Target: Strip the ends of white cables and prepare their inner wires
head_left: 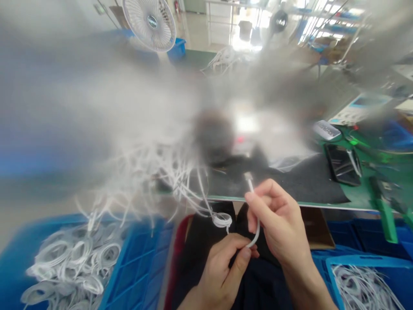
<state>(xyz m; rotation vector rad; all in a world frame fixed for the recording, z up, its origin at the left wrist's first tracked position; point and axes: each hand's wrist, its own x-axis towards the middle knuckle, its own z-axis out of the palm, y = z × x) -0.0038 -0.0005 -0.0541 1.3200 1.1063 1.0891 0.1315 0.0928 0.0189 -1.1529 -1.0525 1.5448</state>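
A thin white cable (255, 230) runs between both my hands over my lap. My right hand (277, 219) is closed around its upper part, with the small plug end (248, 177) sticking up above the fingers. My left hand (222, 269) pinches the lower end of the same cable between thumb and fingers. A small coiled white cable (222, 220) hangs just left of my hands, at the table's near edge. Much of the upper left of the view is smeared and blurred.
A blue crate (142, 267) at lower left holds several coiled white cables (74, 262). Another blue crate (371, 260) at lower right holds loose cables. The green table (358, 196) carries a dark mat (306, 183), a black phone (342, 164) and a white device (326, 130). A white fan (150, 22) stands behind.
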